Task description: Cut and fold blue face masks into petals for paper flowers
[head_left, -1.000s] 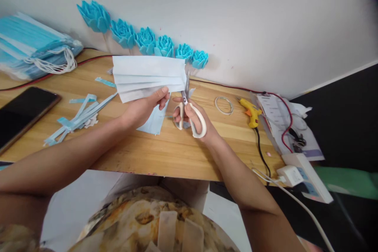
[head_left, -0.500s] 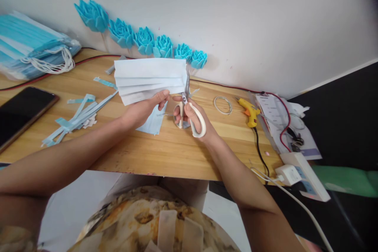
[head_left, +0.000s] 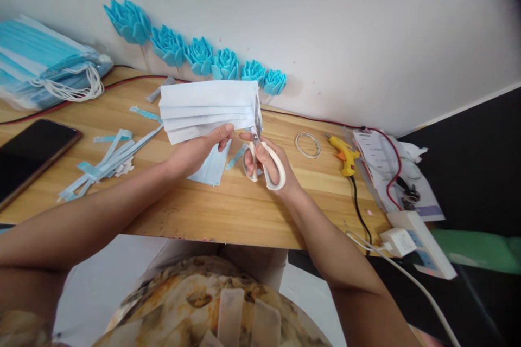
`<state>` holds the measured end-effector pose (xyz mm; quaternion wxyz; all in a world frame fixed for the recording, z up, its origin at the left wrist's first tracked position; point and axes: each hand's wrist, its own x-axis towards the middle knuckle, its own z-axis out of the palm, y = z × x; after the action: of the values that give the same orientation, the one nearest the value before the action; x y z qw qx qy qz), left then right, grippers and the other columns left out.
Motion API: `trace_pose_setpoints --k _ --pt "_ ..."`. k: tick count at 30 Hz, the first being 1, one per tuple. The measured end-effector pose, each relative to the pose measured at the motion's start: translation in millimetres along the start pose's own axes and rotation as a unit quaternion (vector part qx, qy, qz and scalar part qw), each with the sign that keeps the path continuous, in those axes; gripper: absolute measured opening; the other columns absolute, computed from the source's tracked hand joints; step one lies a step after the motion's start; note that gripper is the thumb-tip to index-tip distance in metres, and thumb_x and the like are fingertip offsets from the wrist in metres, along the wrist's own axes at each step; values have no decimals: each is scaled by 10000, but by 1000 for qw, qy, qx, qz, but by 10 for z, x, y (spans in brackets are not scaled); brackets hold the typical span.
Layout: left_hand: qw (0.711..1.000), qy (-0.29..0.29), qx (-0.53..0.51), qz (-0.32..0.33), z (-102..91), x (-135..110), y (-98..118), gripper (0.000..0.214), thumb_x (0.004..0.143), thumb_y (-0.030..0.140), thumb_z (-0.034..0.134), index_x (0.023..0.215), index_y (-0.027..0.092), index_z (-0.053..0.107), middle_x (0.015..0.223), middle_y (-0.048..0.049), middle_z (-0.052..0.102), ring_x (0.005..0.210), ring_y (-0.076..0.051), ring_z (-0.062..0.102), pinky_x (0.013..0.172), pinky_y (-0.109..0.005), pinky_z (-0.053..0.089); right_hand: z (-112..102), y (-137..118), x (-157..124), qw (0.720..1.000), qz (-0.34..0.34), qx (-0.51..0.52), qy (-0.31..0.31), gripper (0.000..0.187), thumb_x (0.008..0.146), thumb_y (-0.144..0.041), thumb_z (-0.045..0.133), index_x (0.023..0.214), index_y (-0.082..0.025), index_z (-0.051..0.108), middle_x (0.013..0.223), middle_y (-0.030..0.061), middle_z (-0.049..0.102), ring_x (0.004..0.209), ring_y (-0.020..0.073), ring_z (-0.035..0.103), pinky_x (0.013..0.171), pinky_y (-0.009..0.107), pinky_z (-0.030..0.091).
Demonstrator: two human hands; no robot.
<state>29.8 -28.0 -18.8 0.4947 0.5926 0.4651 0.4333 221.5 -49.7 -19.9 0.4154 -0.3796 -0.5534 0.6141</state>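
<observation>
Scissors have tilted over the pleated sheet.

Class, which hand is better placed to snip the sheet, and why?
Probably the right hand: it holds the scissors at one end of the sheet, while the left hand grips the sheet.

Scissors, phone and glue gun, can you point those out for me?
scissors (head_left: 255, 137): head view, on the pivot between blades and handles
phone (head_left: 35, 158): head view, on the dark screen
glue gun (head_left: 347, 154): head view, on the yellow body
</observation>
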Motion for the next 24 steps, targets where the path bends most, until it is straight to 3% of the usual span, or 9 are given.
trace_pose_setpoints --k 13,17,21,24 --pt "1000 0 4 -7 -2 -11 12 501 927 553 478 567 208 438 676 -11 497 723 -174 505 857 -320 430 29 30 -10 1000 0 27 15 635 804 -622 709 1226 -154 637 665 -44 573 470 72 495 392 223 378" --pt "998 -3 -42 36 13 -18 38 506 923 559 520 567 205 459 643 -15 480 658 -162 496 746 -315 449 46 31 -9 1000 5 23 18 638 796 -625 714 1215 -149 642 648 -48 566 458 71 484 386 222 372" --pt "987 57 -135 64 40 7 80 470 930 610 493 684 210 513 656 -29 508 587 -163 482 559 -314 405 54 32 -13 1000 7 19 18 624 798 -614 719 1217 -157 647 652 -46 566 461 69 479 388 220 370" --pt "980 84 -173 55 38 30 80 371 930 523 543 740 203 540 670 -24 518 573 -149 474 520 -296 384 47 36 -14 1000 0 23 17 611 806 -617 709 1220 -173 646 665 -45 563 471 68 477 398 217 369"
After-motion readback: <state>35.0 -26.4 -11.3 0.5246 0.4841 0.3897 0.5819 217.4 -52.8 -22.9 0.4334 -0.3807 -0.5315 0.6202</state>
